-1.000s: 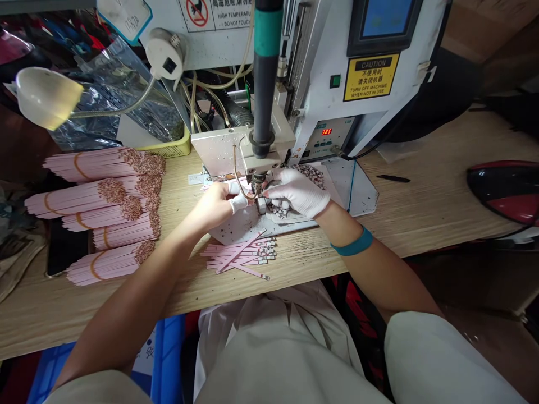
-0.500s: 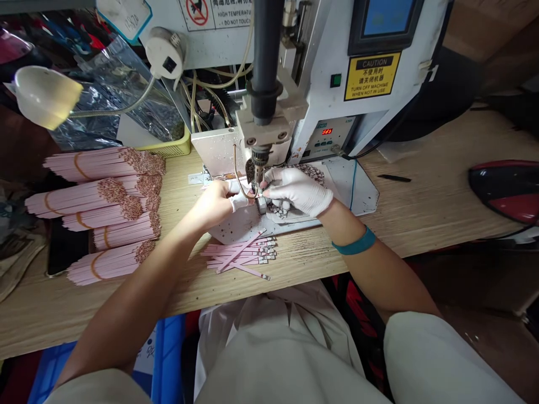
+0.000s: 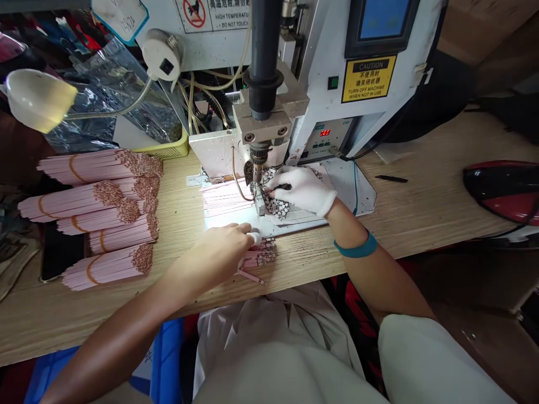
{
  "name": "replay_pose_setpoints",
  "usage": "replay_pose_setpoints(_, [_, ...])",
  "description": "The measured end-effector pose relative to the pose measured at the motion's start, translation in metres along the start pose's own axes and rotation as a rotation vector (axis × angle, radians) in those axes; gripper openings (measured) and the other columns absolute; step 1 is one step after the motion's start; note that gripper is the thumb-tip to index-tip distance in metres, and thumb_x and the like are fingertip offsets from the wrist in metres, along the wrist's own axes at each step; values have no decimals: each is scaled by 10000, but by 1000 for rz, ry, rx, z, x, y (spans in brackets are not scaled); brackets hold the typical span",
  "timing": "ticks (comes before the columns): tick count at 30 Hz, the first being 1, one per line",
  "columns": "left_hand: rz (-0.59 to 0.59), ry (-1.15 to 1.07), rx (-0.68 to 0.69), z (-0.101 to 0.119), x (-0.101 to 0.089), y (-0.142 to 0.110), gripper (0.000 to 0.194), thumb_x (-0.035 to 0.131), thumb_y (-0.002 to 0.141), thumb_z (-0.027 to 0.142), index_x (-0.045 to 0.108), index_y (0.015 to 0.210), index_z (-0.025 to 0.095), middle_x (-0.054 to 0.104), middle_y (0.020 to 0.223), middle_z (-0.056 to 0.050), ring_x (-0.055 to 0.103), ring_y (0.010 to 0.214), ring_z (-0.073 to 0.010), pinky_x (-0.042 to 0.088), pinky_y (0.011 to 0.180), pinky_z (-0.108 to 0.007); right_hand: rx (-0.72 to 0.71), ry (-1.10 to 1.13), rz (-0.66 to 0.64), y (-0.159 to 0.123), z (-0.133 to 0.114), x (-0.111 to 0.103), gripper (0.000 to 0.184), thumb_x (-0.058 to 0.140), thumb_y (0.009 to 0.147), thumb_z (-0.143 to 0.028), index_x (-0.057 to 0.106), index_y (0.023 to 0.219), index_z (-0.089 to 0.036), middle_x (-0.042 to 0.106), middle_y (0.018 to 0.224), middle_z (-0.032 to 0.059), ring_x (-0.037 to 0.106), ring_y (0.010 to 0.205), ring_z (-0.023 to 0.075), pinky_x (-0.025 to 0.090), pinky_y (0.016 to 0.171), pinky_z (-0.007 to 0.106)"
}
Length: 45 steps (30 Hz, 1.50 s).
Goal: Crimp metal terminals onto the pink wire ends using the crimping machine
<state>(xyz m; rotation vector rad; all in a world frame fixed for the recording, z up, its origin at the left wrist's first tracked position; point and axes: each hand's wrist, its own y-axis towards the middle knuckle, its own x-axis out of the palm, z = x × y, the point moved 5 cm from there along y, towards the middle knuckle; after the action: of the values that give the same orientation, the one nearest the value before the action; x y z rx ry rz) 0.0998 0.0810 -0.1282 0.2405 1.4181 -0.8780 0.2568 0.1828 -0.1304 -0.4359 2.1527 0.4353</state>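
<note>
My left hand (image 3: pixel 225 249), with white covers on some fingertips, is bent over a loose pile of pink strips (image 3: pixel 263 255) with small metal ends near the table's front edge. Its fingers are curled, and what they hold is hidden beneath the hand. My right hand (image 3: pixel 301 191), in a white glove, reaches into a heap of small metal pieces (image 3: pixel 278 209) beside the machine's press head (image 3: pixel 257 154). Thumb and forefinger come together there; anything between them is too small to make out. More pink strips (image 3: pixel 225 197) lie side by side on the machine's base plate, left of the metal block (image 3: pixel 259 205).
Several banded bundles of pink strips (image 3: pixel 101 266) are stacked at left, partly over a dark phone-like slab (image 3: pixel 63 247). A lamp (image 3: pixel 40 101) leans in from the left. A thin black tool (image 3: pixel 391 178) and a red-and-black object (image 3: pixel 505 191) lie at right.
My left hand has moved from beside the press head toward me, onto the loose strip pile. My right hand has shifted slightly off the press point to the metal pieces.
</note>
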Motion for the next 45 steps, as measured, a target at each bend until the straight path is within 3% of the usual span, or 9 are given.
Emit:
replay_pose_setpoints(7, [17, 105, 90, 16, 2, -13, 187, 461, 814, 93, 622, 870, 171, 573, 985, -88, 561, 798, -208, 417, 600, -302, -2, -125, -32, 5, 4, 8, 114, 656, 743, -186, 740, 821, -188, 697, 896, 34, 617, 852, 213, 426, 753, 308])
replay_pose_setpoints(11, [13, 74, -43, 2, 2, -2, 175, 471, 848, 171, 642, 881, 178, 606, 847, -69, 568, 661, -185, 381, 525, -279, 73, 36, 24, 4, 4, 1, 88, 660, 717, -178, 721, 780, -172, 702, 809, 12, 623, 783, 178, 437, 715, 283])
replay_pose_setpoints(15, [298, 27, -296, -43, -14, 12, 203, 470, 858, 235, 648, 948, 190, 649, 886, -62, 600, 693, -189, 408, 566, -273, 145, 125, 106, 1, 1, -8, 79, 666, 712, -212, 722, 755, -177, 703, 767, 11, 630, 760, 178, 456, 704, 292])
replay_pose_setpoints(18, [431, 27, -286, -60, -19, 19, 225, 460, 834, 205, 650, 941, 151, 649, 974, -97, 614, 851, -228, 448, 665, -284, 149, 174, 120, -1, -1, -8, 69, 669, 715, -216, 722, 740, -178, 702, 758, 13, 636, 759, 178, 480, 723, 301])
replay_pose_setpoints(25, [454, -1, -273, -56, -11, 26, 270, 442, 870, 292, 663, 870, 137, 640, 947, -121, 620, 808, -235, 455, 680, -300, 298, 616, 44, -3, 8, 5, 141, 595, 753, -127, 681, 865, -117, 675, 773, 51, 576, 499, 90, 473, 434, 215])
replay_pose_setpoints(28, [423, 61, -297, -52, -10, 25, 335, 410, 899, 337, 669, 876, 126, 635, 927, -132, 627, 777, -250, 447, 628, -309, 306, 701, 48, -4, 8, 7, 148, 583, 729, -73, 665, 846, -114, 657, 745, 45, 572, 507, 80, 472, 415, 186])
replay_pose_setpoints(32, [393, 67, -268, -48, -12, 26, 278, 392, 864, 199, 657, 843, 117, 627, 920, -141, 619, 771, -243, 443, 630, -308, 314, 699, 50, -4, 6, 6, 152, 586, 720, -80, 665, 843, -118, 652, 732, 43, 569, 512, 87, 451, 389, 181])
replay_pose_setpoints(39, [476, -264, -210, -58, -19, 26, 151, 491, 770, 131, 641, 788, 140, 642, 728, -61, 582, 676, -174, 414, 624, -246, 394, 802, 8, -7, -1, 7, 112, 634, 704, -99, 633, 810, -137, 548, 547, -17, 463, 407, 70, 309, 310, 173])
replay_pose_setpoints(45, [409, -260, -205, -63, -19, 27, 175, 460, 745, 95, 604, 662, 149, 643, 715, -63, 564, 646, -160, 414, 623, -242, 338, 901, 10, -6, -4, 13, 122, 656, 670, -123, 624, 786, -141, 577, 638, 0, 478, 456, 68, 365, 349, 177])
